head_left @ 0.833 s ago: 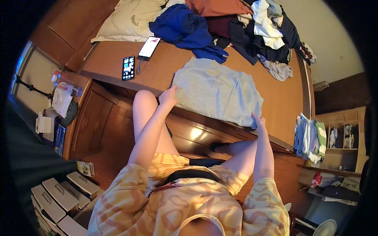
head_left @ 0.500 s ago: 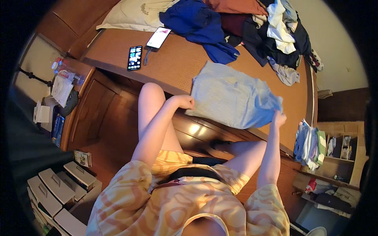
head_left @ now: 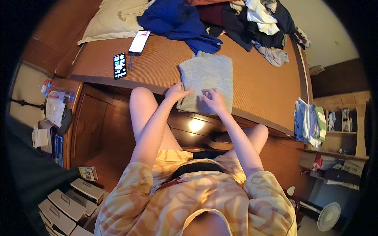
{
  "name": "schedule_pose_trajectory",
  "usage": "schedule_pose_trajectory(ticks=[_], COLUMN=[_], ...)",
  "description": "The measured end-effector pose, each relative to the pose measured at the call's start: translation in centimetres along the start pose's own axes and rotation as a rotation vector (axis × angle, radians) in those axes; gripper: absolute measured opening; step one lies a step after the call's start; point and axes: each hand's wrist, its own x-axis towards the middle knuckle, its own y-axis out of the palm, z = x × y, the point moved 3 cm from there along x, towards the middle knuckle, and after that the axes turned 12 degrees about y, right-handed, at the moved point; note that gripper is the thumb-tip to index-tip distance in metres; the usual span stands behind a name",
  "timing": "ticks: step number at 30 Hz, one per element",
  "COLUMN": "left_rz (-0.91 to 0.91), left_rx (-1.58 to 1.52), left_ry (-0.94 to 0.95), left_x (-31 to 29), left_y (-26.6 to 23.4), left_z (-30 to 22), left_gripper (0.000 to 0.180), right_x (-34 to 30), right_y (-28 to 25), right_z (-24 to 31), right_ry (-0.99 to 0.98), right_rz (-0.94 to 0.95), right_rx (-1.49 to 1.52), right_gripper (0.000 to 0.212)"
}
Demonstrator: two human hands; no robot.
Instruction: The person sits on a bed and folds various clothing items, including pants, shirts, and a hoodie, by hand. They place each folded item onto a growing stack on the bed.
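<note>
A light grey garment (head_left: 208, 70) lies folded into a narrow rectangle at the bed's near edge; its exact kind does not show. At its lower left side rests my left hand (head_left: 177, 93), fingers along the cloth's edge and thumb stretched out over the top. My right hand (head_left: 214, 100) touches the lower part of the fabric from above, its fingers apart and slightly bent. Neither hand appears to grip the cloth.
Two lit phones, one black (head_left: 120, 66) and one larger (head_left: 139, 41), lie left on the bed mat (head_left: 260, 90). Behind are a pillow (head_left: 114, 21), a dark blue garment (head_left: 169, 19) and heaped clothes (head_left: 262, 17). Folded clothes (head_left: 307, 124) stand right, near a shelf (head_left: 340, 135).
The garment's right side has been folded over to the left, halving its width. My right hand has let go of its right corner and moved left onto the cloth. The left hand has loosened.
</note>
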Motion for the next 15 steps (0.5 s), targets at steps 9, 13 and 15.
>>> schedule_pose_trajectory(ticks=[9, 13, 15], left_rz=[-0.07, 0.005, 0.058], left_rx=[-0.42, -0.471, -0.524], left_ry=[-0.087, -0.054, -0.081], left_x=[-0.4, 0.4, -0.1], left_y=[1.0, 1.7, 2.1], left_z=[-3.0, -0.8, -2.2], left_gripper=[0.096, 0.103, 0.104], right_x=[-8.3, -9.5, -8.3], right_y=[-2.3, 2.4, 3.8], right_z=[-11.6, -8.0, -8.4], right_ry=[0.828, 0.912, 0.859], right_rz=[0.187, 0.516, 0.388], right_rx=[0.238, 1.174, 1.429], right_gripper=[0.087, 0.091, 0.082])
